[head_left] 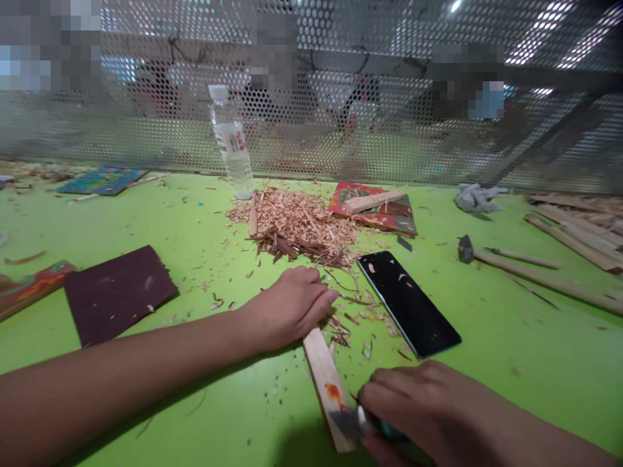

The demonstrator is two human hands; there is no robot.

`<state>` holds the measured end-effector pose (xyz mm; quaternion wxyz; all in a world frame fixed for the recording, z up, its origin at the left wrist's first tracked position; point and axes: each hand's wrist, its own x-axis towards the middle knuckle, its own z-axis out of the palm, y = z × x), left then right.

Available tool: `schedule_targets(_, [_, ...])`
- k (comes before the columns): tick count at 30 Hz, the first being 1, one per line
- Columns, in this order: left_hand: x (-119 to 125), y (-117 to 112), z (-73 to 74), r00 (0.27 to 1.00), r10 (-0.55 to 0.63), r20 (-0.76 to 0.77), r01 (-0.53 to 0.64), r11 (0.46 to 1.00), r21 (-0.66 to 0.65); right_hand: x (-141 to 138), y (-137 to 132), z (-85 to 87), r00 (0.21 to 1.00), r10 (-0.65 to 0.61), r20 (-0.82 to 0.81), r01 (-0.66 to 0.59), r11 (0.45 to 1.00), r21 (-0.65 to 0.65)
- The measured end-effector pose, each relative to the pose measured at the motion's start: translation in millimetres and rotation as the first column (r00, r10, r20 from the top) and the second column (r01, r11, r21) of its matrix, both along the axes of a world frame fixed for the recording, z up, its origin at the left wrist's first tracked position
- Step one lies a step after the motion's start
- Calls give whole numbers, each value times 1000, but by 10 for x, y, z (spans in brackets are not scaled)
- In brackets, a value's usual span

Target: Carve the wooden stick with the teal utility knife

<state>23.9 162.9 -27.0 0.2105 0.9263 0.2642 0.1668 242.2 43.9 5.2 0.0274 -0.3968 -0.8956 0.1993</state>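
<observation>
Green tabletop, narrow pale wooden strip, straight-edged, orange-brown stain on top

The far side, from ten o'clock round to two, is closed off by a grey perforated metal screen. Beyond it, dim shapes are blurred by the holes. A bright spot of light is seen at one o'clock, and slanting strips of light toward two. The foreground is filled by a bright green counter.
</observation>
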Motion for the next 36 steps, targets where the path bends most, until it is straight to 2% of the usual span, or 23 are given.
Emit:
schedule_targets(9, [-18,-9,25,999,-5,48,7,999,-43,39,9,16,997,69,-26,-70,998,-8])
schedule_targets(13, [-35,-9,27,994,-7,111,15,997,-71,80,72,46,990,60,-129,-65,997,-40])
schedule_targets(16, [-31,4,15,992,-19,126,31,995,-92,114,127,81,983,-41,-180,25,995,-92])
schedule_targets(19, [-21,13,8,993,-33,116,46,993,-108,142,164,134,979,-190,-70,175,967,-185])
schedule_targets(21, [-14,16,12,994,-43,102,55,992,-115,143,187,165,973,-231,-21,220,946,-237])
schedule_targets(26, [10,28,21,994,-68,83,77,991,-108,69,251,172,987,-158,-39,132,916,-379])
schedule_targets(32, [39,46,-3,993,-91,73,97,992,-78,16,293,99,987,-157,-40,122,881,-456])
schedule_targets(36, [40,62,-11,991,-103,83,109,992,-68,34,292,43,988,-136,-73,89,888,-450])
